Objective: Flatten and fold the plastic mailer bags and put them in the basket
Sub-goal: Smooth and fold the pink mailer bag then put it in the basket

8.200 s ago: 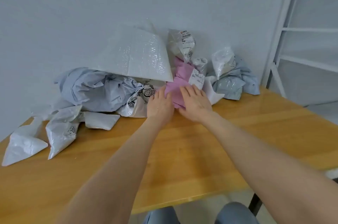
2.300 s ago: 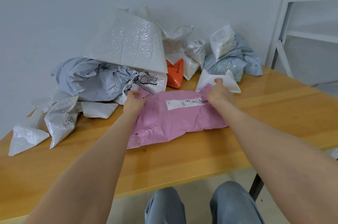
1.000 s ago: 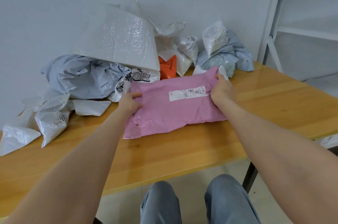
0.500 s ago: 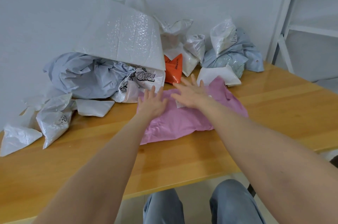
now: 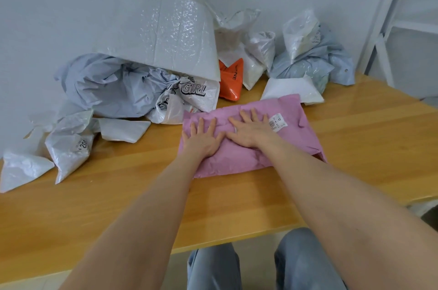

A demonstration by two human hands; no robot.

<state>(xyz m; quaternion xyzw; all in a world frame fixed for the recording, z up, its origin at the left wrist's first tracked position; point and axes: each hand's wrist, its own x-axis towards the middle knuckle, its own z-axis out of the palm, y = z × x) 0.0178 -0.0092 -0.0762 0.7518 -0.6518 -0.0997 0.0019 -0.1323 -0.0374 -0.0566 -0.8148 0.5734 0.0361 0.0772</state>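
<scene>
Half a second on, my palms have slid down the pink mailer (image 5: 298, 133), and its white label (image 5: 277, 122) now shows just right of my right hand (image 5: 248, 131). My left hand (image 5: 203, 140) lies beside it, thumbs nearly touching. Both have straight, spread fingers that grasp nothing and press the bag onto the table (image 5: 355, 159). The bag lies midway along the table, nearer the far edge, in front of the heap of other bags (image 5: 113, 86). I judge this is the flattening step, as wrinkles remain near my wrists. Next I would sweep both palms outward to push the air out, then fold. I see no basket.
</scene>
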